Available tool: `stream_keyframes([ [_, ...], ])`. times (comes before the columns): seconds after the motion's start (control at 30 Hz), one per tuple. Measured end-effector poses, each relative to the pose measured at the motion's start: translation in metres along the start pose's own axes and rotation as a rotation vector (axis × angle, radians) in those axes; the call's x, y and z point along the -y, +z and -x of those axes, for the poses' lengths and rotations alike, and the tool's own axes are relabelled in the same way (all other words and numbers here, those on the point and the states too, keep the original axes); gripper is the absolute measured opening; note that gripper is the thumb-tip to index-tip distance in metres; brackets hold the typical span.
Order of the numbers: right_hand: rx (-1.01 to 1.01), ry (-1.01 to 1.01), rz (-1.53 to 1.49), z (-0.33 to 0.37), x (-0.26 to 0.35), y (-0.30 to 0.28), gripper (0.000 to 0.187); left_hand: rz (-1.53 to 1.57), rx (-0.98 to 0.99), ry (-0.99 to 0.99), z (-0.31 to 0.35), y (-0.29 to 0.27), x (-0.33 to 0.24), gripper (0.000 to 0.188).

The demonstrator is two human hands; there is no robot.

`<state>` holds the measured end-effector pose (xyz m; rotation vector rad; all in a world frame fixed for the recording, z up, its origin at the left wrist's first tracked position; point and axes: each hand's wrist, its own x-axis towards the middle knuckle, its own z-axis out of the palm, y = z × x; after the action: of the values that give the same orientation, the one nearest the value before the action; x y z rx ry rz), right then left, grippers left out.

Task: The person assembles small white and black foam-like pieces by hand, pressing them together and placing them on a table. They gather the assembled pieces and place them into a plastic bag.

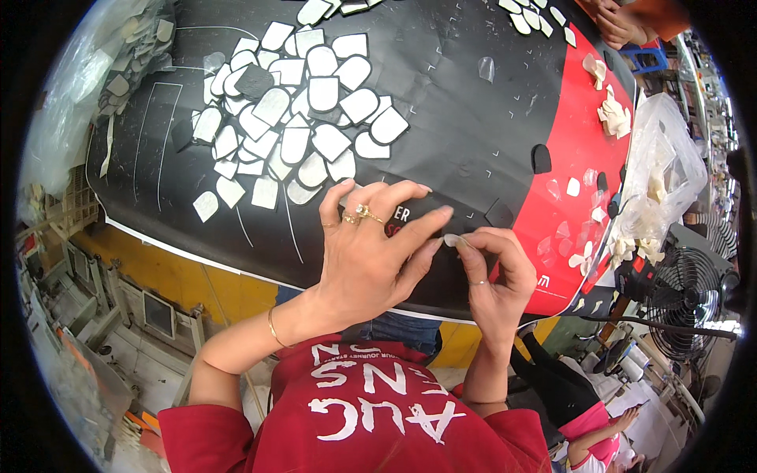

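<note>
- Pinched between the thumb and forefinger of my right hand [501, 268] is 1 small translucent film piece [451, 240], just right of the frame's centre; those 2 digits are closed on it.
- My left hand [359, 256] is just beside it, thumb and forefinger parted; the other fingers curl over the sheet, and I cannot tell whether they grip anything underneath.
- I judge the film piece light, thin, bendy and perhaps slippery; pinching an edge should suit it.
- White-faced, round-ended pads [323, 93] lie in a loose pile, upper left; they look light but stiffer, best lifted by the rim.
- Beneath, the black-and-red sheet [426, 87] looks smooth, with film scraps [562, 229] on its red part, at right.
- Farther out: a clear bag [670, 150] at right, a black fan [682, 292] lower right, a co-worker's hand [619, 25] upper right.
</note>
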<state>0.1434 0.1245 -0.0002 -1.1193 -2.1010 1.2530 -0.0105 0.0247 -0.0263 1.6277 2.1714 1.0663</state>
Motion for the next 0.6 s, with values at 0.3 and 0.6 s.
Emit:
stream_keyframes([
  [0.3, 0.028, -0.165, 0.160, 0.003, -0.003, 0.000, 0.012, -0.244, 0.025, 0.167, 0.000, 0.008, 0.009, 0.039],
  [0.6, 0.197, -0.061, 0.196, -0.030, 0.011, -0.017, 0.009, -0.248, -0.144, 0.279, 0.009, 0.005, 0.016, 0.032],
])
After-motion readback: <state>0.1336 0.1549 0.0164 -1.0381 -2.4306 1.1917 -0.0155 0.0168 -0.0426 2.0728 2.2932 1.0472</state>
